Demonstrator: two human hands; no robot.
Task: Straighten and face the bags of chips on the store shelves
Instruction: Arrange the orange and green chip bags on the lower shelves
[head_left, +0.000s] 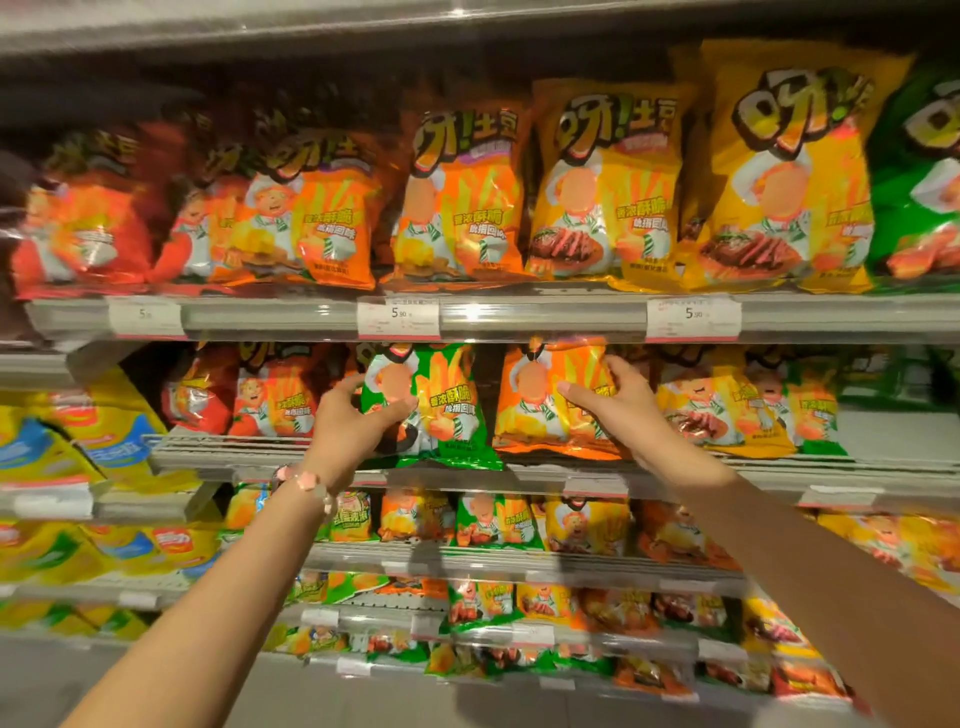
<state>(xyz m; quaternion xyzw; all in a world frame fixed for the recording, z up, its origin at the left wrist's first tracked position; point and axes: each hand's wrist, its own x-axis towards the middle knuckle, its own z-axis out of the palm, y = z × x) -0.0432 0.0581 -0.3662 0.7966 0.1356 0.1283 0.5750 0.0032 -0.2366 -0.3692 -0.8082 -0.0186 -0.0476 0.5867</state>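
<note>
Since the bags are likely light, puffy, crinkly and slick, side edges look the best hold: left hand (358, 421) has its grip curled on the green bag (436, 410), right hand (613, 400) pinching the orange bag (545, 405), frame centre. Wire shelf (208, 452) carries upright bags.

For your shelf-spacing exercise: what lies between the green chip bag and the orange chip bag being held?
In the head view, only a dark empty gap separates the green chip bag from the orange chip bag.
</note>
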